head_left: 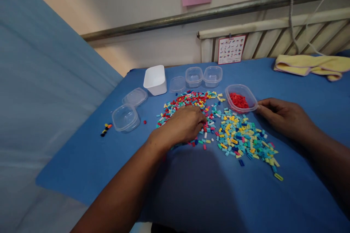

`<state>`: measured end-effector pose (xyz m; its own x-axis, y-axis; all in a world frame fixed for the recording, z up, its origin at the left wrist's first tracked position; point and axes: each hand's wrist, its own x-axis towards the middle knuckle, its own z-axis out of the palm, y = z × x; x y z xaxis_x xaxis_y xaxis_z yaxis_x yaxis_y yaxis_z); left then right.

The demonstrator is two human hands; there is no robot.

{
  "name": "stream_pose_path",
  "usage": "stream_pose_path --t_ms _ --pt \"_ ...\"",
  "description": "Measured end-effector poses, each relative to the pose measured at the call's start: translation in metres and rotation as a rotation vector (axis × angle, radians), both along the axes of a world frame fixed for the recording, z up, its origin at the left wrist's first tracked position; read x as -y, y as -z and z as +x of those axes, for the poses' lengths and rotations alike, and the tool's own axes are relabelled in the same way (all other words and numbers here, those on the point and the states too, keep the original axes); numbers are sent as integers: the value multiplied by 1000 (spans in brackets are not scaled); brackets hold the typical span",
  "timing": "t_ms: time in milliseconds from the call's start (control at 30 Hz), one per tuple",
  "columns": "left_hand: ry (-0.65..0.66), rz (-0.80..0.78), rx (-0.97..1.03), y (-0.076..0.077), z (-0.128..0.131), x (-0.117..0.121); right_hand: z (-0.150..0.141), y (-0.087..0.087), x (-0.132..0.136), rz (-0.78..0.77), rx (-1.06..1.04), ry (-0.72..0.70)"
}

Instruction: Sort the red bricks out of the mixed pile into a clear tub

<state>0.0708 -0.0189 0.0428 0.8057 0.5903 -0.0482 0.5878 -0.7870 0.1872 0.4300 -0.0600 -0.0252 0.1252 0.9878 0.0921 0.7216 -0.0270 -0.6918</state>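
My left hand reaches into a pile of small mixed-colour plastic bricks. Its fingers are curled down and closed among the bricks; what lies between the fingertips is hidden. At the right, my right hand grips the near right rim of a clear plastic container between thumb and fingers. Red bricks cover the bottom of that container. Just in front of it spreads a second pile of mostly yellow, light blue and green bricks, between my two hands.
Two clear containers and a lid stand at the back beside a white bin. To the left are another clear container, a lid, a lone red brick and several dark and orange pieces. A yellow cloth lies back right.
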Motion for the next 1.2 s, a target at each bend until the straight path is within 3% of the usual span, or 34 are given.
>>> stream_pose_path --t_ms 233,700,867,1033,1200 --pt "-25 -62 -12 0 3 0 3 4 0 26 1 -12" --pt "136 30 -35 2 0 10 1 1 0 18 4 -3" --pt "128 -55 147 3 -12 2 -2 -3 1 13 -4 8" --pt "49 -98 316 -7 -30 -3 -3 -4 2 13 -16 12" --pt "65 -94 131 -12 -26 10 -1 -1 1 34 -14 7"
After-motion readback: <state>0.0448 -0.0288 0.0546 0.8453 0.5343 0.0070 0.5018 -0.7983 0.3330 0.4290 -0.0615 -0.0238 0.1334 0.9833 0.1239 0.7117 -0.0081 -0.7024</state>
